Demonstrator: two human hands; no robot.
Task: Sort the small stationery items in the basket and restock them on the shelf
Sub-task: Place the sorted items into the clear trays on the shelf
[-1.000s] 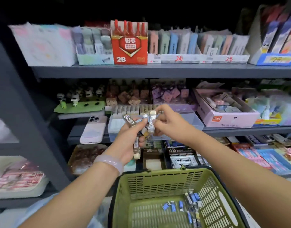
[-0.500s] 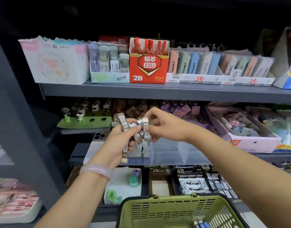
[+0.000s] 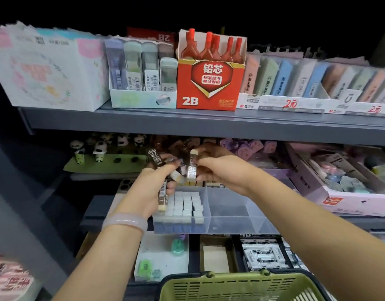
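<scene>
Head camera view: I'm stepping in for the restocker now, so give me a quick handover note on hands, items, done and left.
Left hand grips a bunch of 2B lead tubes. Right hand pinches one tube upright, taken from that bunch.
Both hands hang over the clear divided bin on the middle shelf; its left compartment holds rows of small white-capped items, its right one looks empty.
The green basket sits below; its contents are out of frame.
Done: tubes picked up. Left: sort them, shelve them, then check the basket.
</scene>
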